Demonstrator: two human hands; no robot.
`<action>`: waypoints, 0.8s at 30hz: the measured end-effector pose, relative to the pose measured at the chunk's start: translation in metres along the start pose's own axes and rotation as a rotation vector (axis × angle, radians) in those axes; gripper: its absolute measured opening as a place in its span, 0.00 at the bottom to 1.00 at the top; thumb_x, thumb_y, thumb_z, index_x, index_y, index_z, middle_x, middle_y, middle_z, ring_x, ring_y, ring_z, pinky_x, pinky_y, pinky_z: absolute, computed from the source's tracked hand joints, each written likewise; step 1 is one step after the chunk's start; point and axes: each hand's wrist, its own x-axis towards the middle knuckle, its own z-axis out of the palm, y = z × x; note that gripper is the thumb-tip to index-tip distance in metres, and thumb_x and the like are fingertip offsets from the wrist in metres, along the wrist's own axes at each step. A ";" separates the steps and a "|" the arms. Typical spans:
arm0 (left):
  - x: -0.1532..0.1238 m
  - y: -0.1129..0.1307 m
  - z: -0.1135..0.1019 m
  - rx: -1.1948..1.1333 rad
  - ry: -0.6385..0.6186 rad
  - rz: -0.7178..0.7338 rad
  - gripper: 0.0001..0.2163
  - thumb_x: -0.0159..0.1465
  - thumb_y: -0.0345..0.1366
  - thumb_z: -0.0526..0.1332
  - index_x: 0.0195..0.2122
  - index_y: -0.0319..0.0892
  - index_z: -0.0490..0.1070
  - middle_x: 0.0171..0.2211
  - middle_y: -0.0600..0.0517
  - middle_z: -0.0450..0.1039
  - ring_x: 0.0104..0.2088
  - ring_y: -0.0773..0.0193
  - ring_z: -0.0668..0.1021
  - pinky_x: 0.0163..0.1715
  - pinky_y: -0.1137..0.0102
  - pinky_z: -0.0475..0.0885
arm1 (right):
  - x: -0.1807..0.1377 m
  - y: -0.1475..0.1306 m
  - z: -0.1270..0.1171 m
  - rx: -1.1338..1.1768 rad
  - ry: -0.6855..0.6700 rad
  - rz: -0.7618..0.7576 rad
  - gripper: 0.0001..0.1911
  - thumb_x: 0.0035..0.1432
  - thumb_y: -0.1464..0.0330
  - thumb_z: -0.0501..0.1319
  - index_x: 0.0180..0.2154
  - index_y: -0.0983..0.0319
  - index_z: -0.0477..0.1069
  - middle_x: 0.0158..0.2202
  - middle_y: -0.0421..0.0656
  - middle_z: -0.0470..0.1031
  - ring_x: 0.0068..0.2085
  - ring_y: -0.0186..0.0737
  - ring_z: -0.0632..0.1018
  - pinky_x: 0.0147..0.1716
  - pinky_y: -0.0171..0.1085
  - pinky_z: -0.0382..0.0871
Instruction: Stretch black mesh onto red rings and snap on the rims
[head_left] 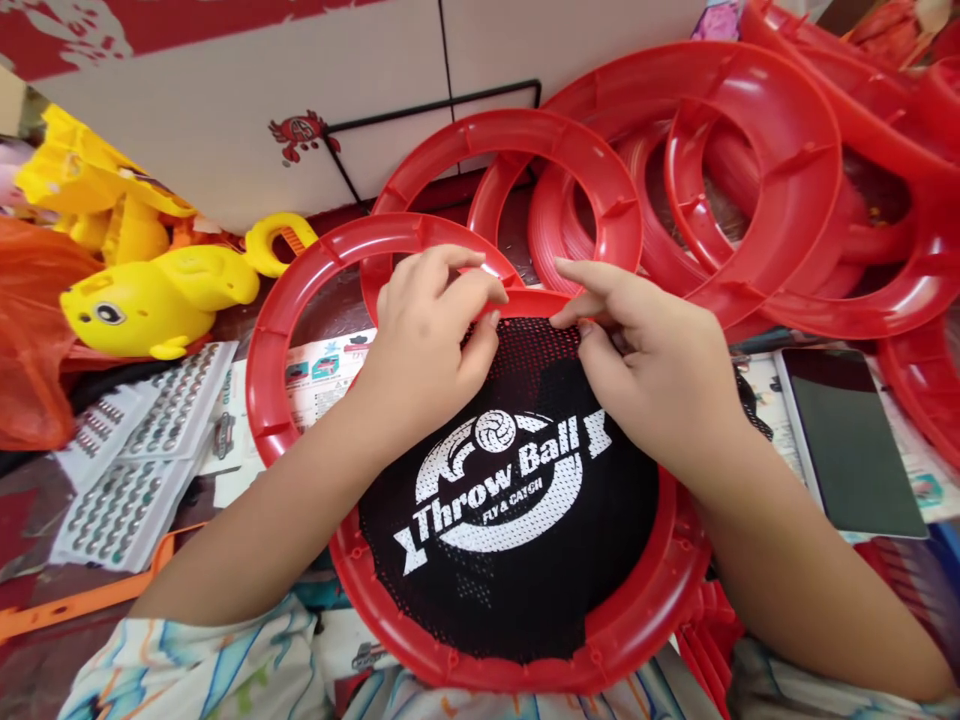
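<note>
A black mesh net [510, 590] printed with white "Throw Ball" lettering lies over a red plastic ring [645, 600] close to my body. At the net's far left edge my left hand [431, 345] is closed, thumb and forefinger pinched by the ring's rim. My right hand [660, 375] pinches the far right edge of the mesh, with one finger raised off it. Along the lower edge the mesh meets the ring's small pegs; at the lower right a strip of the ring's inner face shows. The exact grip points are partly hidden by my fingers.
Several red rings [802, 150] are piled behind and to the right. A dark-screened phone [855, 440] rests at right. To the left are a yellow toy [157, 300], white trays of small metal pieces [124, 510] and an orange strap [82, 605]. A white box [225, 130] stands behind.
</note>
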 end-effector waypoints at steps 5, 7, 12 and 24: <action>-0.002 0.003 -0.004 0.067 -0.057 0.125 0.13 0.66 0.31 0.55 0.43 0.52 0.77 0.62 0.48 0.64 0.64 0.45 0.64 0.61 0.45 0.62 | 0.000 0.000 0.000 -0.095 0.005 0.007 0.26 0.62 0.76 0.52 0.60 0.60 0.70 0.42 0.43 0.82 0.38 0.39 0.81 0.42 0.40 0.77; -0.003 0.002 -0.003 0.087 -0.065 0.162 0.14 0.66 0.31 0.55 0.44 0.52 0.78 0.63 0.48 0.64 0.65 0.44 0.64 0.62 0.44 0.61 | 0.001 0.001 0.000 -0.118 0.003 0.009 0.26 0.62 0.77 0.53 0.59 0.60 0.70 0.41 0.42 0.82 0.36 0.39 0.81 0.42 0.40 0.77; -0.003 -0.001 -0.001 0.108 -0.068 0.220 0.14 0.67 0.31 0.56 0.47 0.52 0.78 0.62 0.46 0.66 0.62 0.45 0.67 0.61 0.44 0.63 | 0.002 0.001 -0.001 -0.149 -0.034 0.015 0.27 0.60 0.78 0.53 0.59 0.59 0.70 0.43 0.41 0.82 0.40 0.40 0.82 0.46 0.42 0.77; -0.001 -0.005 0.000 0.138 -0.222 0.288 0.15 0.70 0.31 0.51 0.54 0.48 0.72 0.61 0.41 0.65 0.62 0.48 0.68 0.56 0.48 0.69 | 0.002 0.001 -0.006 -0.218 -0.067 -0.049 0.29 0.59 0.79 0.54 0.61 0.63 0.67 0.53 0.47 0.77 0.52 0.46 0.79 0.51 0.44 0.75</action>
